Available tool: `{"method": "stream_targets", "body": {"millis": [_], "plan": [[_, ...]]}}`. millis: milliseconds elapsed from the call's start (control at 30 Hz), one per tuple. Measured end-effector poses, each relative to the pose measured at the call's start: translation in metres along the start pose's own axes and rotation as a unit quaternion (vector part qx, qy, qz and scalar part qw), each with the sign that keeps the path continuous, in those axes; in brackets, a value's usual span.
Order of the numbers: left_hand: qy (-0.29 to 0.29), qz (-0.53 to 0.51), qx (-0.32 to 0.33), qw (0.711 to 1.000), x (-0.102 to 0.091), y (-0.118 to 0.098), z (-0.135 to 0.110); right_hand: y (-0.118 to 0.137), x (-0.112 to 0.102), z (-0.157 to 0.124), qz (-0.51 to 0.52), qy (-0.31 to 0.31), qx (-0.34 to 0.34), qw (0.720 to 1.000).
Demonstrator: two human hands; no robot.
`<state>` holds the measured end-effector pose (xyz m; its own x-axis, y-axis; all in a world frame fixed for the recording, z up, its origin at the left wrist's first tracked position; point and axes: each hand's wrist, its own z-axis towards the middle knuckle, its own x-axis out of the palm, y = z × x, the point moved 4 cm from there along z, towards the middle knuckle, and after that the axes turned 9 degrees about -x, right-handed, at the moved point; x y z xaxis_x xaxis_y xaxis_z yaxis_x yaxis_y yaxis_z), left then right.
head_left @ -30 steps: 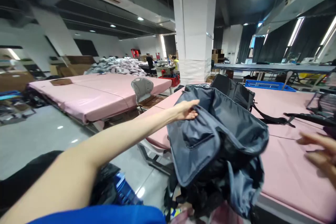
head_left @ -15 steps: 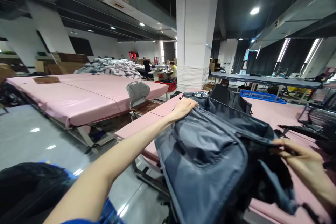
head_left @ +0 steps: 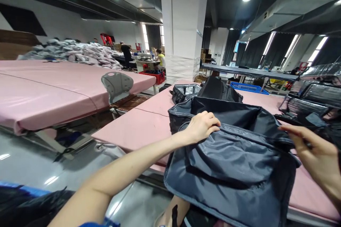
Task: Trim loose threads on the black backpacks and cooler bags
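A dark blue-grey fabric bag lies at the near edge of a pink-covered table, its mouth open and facing up. Its wide front flap, with a sagging pocket, hangs towards me over the edge. My left hand is closed over the seam along the top of that flap, fingers curled onto the fabric. At the bag's right corner, my right hand pinches the edge between thumb and fingers. The inside of the bag is dark and only partly visible.
Behind the bag stand a silver-lined black bag and a black case-like bag. More silver-lined bags lie to the right. A blue crate sits farther back. A grey chair stands between pink tables; two people work beyond.
The bag has turned so its flap faces me more squarely, and its mouth is spread wider. My left hand has moved right and lower in view. My view has swung right.
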<state>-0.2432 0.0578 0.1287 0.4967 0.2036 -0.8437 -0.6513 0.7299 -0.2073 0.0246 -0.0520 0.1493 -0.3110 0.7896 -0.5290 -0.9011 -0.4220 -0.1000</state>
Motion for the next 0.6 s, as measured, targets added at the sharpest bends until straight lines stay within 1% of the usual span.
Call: {"method": "stream_targets", "body": {"millis": [33,67,100,133,167,233,267,300,333,367,400,433,467,500,533,567,600], "plan": [[0.007,0.001,0.002,1.0,-0.001,-0.002,0.001,0.026,0.009,0.006,0.038,0.041,-0.053,0.997],[0.01,0.003,0.002,1.0,-0.002,-0.003,0.002,0.053,0.021,0.01,0.082,0.09,-0.112,0.986],[0.013,0.007,0.001,1.0,-0.003,-0.005,0.003,0.076,0.032,0.011,0.097,0.121,-0.149,0.977],[0.016,0.01,-0.004,1.0,-0.003,-0.006,0.003,0.095,0.042,0.01,0.096,0.136,-0.176,0.97],[0.022,0.01,-0.014,1.0,-0.003,-0.006,0.004,0.11,0.051,0.008,0.104,0.144,-0.197,0.964],[0.057,-0.013,-0.054,0.997,-0.002,-0.004,0.006,0.124,0.062,0.0,0.168,0.183,-0.208,0.946],[0.083,-0.034,-0.08,0.993,-0.001,-0.002,0.008,0.124,0.063,-0.004,0.219,0.208,-0.196,0.933],[0.11,-0.059,-0.106,0.987,-0.001,0.0,0.01,0.119,0.061,-0.006,0.262,0.225,-0.168,0.923],[0.134,-0.084,-0.125,0.979,-0.001,0.002,0.012,0.11,0.057,-0.006,0.282,0.226,-0.129,0.923],[0.153,-0.105,-0.138,0.973,-0.001,0.003,0.014,0.099,0.05,-0.004,0.27,0.206,-0.086,0.937],[0.164,-0.12,-0.145,0.968,-0.002,0.003,0.016,0.086,0.041,0.0,0.22,0.169,-0.043,0.96],[0.171,-0.13,-0.149,0.965,-0.003,0.004,0.018,0.075,0.032,0.004,0.139,0.127,-0.007,0.982],[0.176,-0.135,-0.151,0.963,-0.004,0.004,0.02,0.067,0.024,0.007,0.048,0.094,0.017,0.994],[0.18,-0.139,-0.154,0.962,-0.005,0.004,0.02,0.062,0.018,0.01,-0.033,0.078,0.029,0.996],[0.183,-0.141,-0.156,0.96,-0.005,0.004,0.021,0.06,0.016,0.012,-0.09,0.074,0.032,0.993],[0.183,-0.142,-0.158,0.96,-0.006,0.004,0.02,0.059,0.015,0.014,-0.123,0.077,0.031,0.989],[0.181,-0.142,-0.159,0.96,-0.006,0.004,0.019,0.061,0.017,0.014,-0.131,0.08,0.023,0.988]]}}
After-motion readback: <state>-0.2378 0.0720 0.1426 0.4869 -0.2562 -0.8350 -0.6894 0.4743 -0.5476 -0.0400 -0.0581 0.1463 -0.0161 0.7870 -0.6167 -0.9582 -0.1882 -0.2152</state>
